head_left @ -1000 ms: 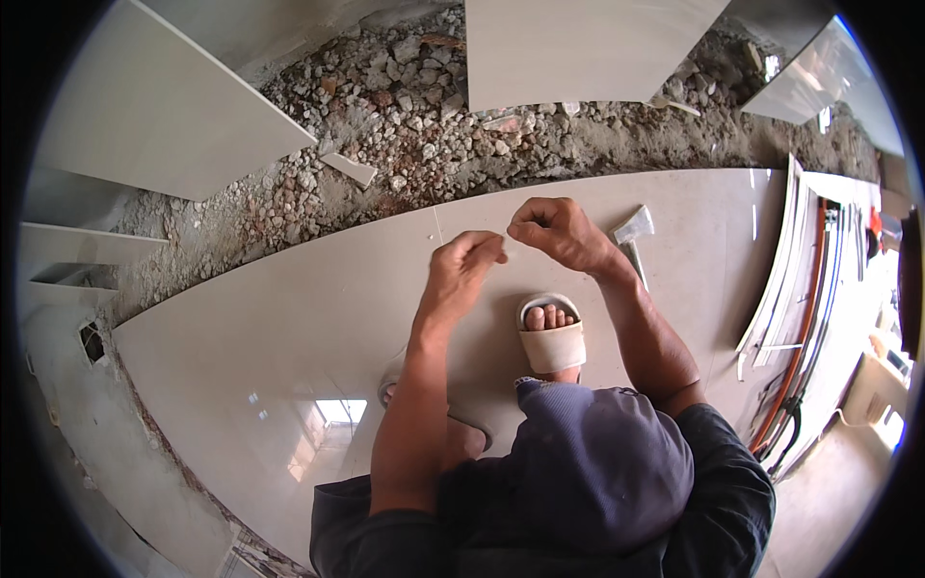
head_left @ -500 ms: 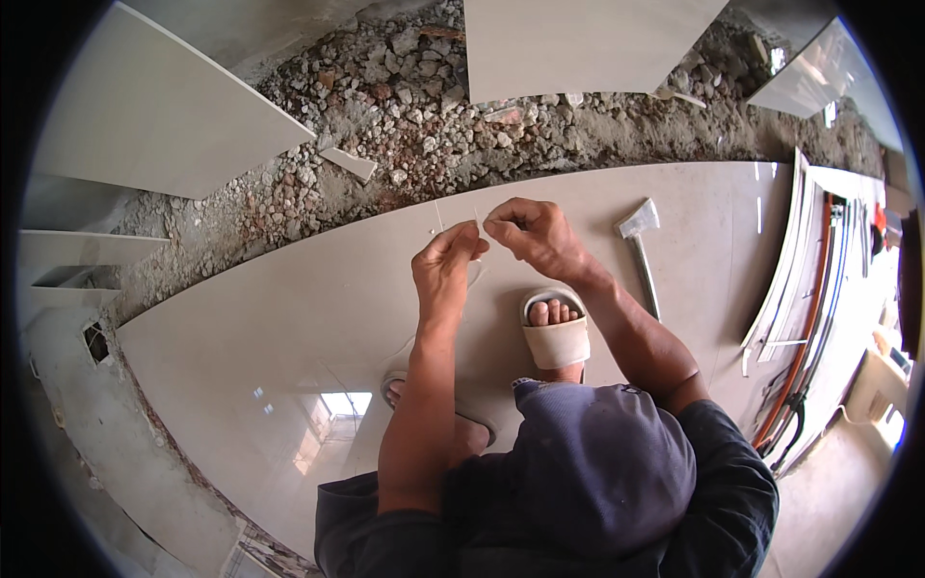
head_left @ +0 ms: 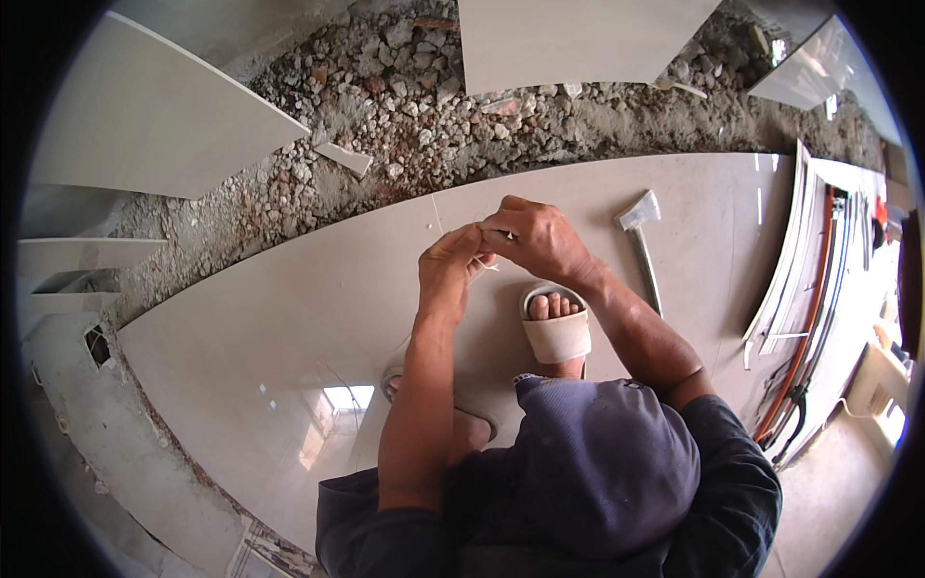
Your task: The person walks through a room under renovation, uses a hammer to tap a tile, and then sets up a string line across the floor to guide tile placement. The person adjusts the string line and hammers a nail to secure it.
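My left hand (head_left: 450,270) and my right hand (head_left: 540,236) meet fingertip to fingertip above the large glossy tile (head_left: 260,318), pinched on a thin white string (head_left: 487,265) whose loose part hangs below the fingers. Exactly how it lies between the fingertips is hidden. Right of my hands, a hatchet-like tool (head_left: 637,212) with a metal head and long handle lies on the tile. My sandalled foot (head_left: 557,332) stands on the tile below my right hand. A blue-grey cap (head_left: 602,462) fills part of the lower view.
A rubble strip (head_left: 434,135) runs along the tile's far edge, with upright panels (head_left: 164,106) behind it and a small offcut (head_left: 344,157) on it. At right lie long pale strips (head_left: 779,260) and an orange bar (head_left: 809,299). A broken concrete edge (head_left: 106,405) is at left.
Compared with a second ago, both hands have moved slightly left and closed together, now touching at the fingertips. The thin string shows more clearly below them.
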Demonstrator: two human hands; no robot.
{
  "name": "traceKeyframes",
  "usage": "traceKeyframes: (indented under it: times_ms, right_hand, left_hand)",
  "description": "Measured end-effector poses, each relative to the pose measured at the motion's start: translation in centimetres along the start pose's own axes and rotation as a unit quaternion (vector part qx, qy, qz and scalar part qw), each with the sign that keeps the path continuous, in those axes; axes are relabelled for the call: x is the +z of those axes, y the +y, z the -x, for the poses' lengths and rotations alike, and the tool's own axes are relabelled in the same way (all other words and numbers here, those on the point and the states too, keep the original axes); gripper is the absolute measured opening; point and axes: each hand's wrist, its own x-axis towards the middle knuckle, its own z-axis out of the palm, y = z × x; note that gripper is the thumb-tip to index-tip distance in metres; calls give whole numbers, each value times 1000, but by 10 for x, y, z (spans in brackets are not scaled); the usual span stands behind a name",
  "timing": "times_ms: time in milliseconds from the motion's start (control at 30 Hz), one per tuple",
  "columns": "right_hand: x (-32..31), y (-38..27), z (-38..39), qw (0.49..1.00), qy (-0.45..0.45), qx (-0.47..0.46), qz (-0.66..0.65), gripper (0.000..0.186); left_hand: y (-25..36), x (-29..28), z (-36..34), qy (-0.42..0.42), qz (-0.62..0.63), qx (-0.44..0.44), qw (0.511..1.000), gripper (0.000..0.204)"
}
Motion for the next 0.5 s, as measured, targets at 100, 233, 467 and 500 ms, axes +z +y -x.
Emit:
traceKeyframes:
  times_ms: [100,233,467,500]
  right_hand:
    - [0,0,1,1000,0,-21,6,12]
    - [4,1,3,996,1,38,-76,18]
    - [-2,7,-2,962,51,183,-194,24]
    - [-3,7,-3,959,62,196,-196,25]
  left_hand:
    - [-4,-2,-2,25,12,19,999,23]
    - [-4,-3,-5,43,29,41,998,22]
    - [1,-8,1,76,-320,129,936,18]
    - [2,-8,2,83,-345,141,924,18]
